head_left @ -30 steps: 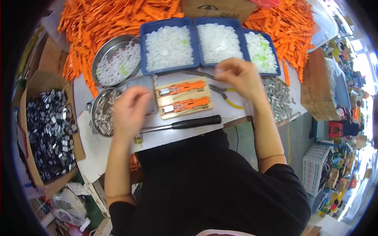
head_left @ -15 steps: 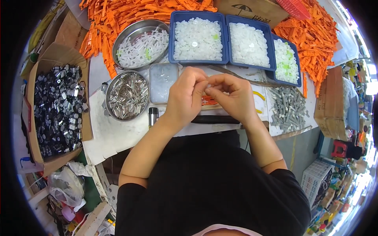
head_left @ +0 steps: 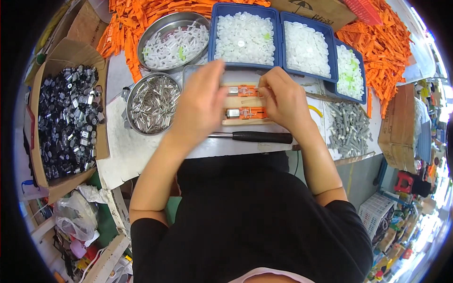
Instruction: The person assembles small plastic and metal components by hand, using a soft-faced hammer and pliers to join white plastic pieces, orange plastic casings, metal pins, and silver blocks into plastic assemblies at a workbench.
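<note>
My left hand point(head_left: 199, 104) is blurred by motion left of a pale wooden block point(head_left: 243, 101); its fingers look stretched and apart from the thumb, with nothing visible in them. Two orange plastic housings lie on the block, an upper housing point(head_left: 247, 90) and a lower housing point(head_left: 253, 112), each with a shiny metal piece at its left end. My right hand point(head_left: 286, 101) is at the upper housing's right end, thumb and fingers pinched together. Whatever sits between those fingertips is too small or hidden to make out. A black-handled hammer point(head_left: 262, 137) lies just in front of the block.
Steel bowls hold silvery pins point(head_left: 155, 104) and white plastic parts point(head_left: 177, 45). Blue trays point(head_left: 278, 40) of translucent pieces stand behind. Orange parts point(head_left: 377, 56) are heaped at the back, grey pieces point(head_left: 349, 127) to the right. A carton point(head_left: 104, 132) of dark and silver parts stands left.
My hands were together above the block and have separated. The left swung to the left and blurs; the right came down to the upper housing, uncovering both housings and the hammer.
</note>
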Motion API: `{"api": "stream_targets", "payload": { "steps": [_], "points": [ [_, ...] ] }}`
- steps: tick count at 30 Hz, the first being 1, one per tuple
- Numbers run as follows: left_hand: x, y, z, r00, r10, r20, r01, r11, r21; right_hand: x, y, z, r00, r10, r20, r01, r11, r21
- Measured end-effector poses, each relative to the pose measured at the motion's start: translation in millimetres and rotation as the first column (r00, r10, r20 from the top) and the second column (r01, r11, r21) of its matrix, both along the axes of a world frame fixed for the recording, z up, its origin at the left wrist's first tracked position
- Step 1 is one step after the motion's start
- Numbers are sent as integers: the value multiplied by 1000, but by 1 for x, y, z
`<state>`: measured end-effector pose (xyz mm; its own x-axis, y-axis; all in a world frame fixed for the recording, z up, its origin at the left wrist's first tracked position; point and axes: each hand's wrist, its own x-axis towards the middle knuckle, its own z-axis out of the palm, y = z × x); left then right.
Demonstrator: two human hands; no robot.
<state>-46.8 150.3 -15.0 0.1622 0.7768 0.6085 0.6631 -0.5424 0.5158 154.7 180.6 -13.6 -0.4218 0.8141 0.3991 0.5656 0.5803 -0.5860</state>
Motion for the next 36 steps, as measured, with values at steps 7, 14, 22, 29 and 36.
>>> {"api": "stream_targets", "payload": {
  "steps": [7,14,22,29,36],
  "points": [
    [-95,-23,15,937,170,-305,-235,953,-193,9,16,-22,988,10,155,-8,1000,-15],
    [-127,-32,25,890,141,-434,-273,926,-260,7,7,-24,999,-37,20,39,991,-127],
    [-110,2,19,701,-107,-705,-256,885,-389,27,11,-7,994,-43,100,53,994,-96],
    [-101,12,19,866,-55,-497,-226,844,-487,89,31,27,979,-183,88,176,981,81],
    [-132,-6,2,980,160,-115,-195,856,-478,213,83,28,745,-488,455,553,833,-12]
  ]
}}
